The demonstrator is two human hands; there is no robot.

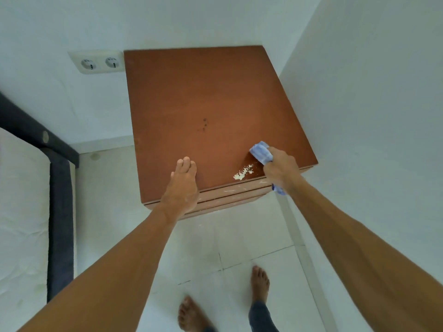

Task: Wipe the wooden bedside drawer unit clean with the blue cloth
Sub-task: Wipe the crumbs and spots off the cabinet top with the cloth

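- Location: a white-walled corner with a pale tiled floor (239,240). The wooden bedside drawer unit (206,111) stands in the corner, its back edge against the rear wall and its right side close to the right wall.
- A double wall socket (99,62) sits on the rear wall, just beside the unit's back left corner. A dark bed frame (60,212) with a white mattress (21,212) runs along the left, apart from the unit with bare floor between.
- Left hand (183,188): palm down, flat over the front edge of the unit's top, left of centre. Fingers (185,165) are held together and straight, pointing toward the back edge; they grip nothing.
- Right hand (281,167): at the front right corner of the top, wrist over the front edge, fingers clamped on the bunched blue cloth (261,152). The cloth is pressed on the top ahead of the knuckles; a tail hangs below the hand past the front edge.
- Surface condition: a white flaked patch (244,173) lies near the front edge, just left of the right hand. Small dark spots (203,124) mark the middle of the top.
- Clearance: the rest of the top is bare to the back and left edges. Two bare feet (260,283) stand on the floor in front of the unit.
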